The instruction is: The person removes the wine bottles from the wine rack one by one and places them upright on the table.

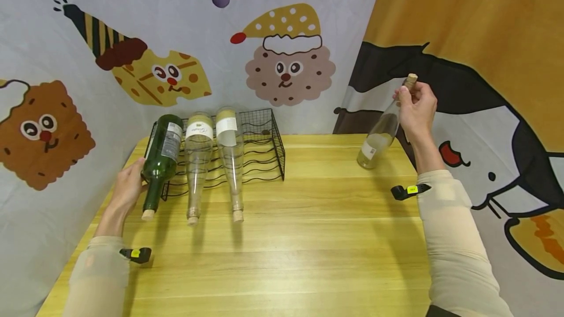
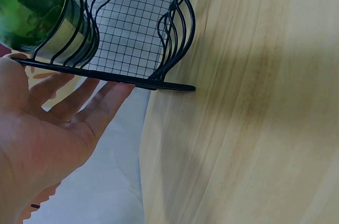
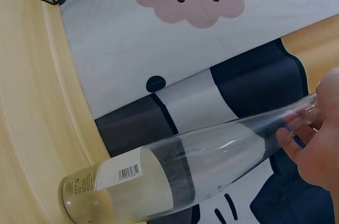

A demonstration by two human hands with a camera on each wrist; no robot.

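In the head view, my right hand (image 1: pixel 416 109) grips the neck of a clear glass bottle (image 1: pixel 379 141) at the right. This corked bottle tilts, its base low over or on the table; contact is unclear. My left hand (image 2: pixel 58 113) rests its fairly straight fingers against the left end of a black wire wine rack (image 2: pixel 127 78); part of the thumb is out of sight. A green corked bottle (image 1: pixel 160 160) lies in the rack beside that hand. Two clear corked bottles, one in the middle (image 1: pixel 198 155) and another to its right (image 1: pixel 230 153), lie there too, necks toward me.
The wooden table (image 1: pixel 308 248) stretches in front of the rack and between it and the right-hand bottle. A printed cartoon curtain (image 1: pixel 185 9) hangs right behind the table and along its sides.
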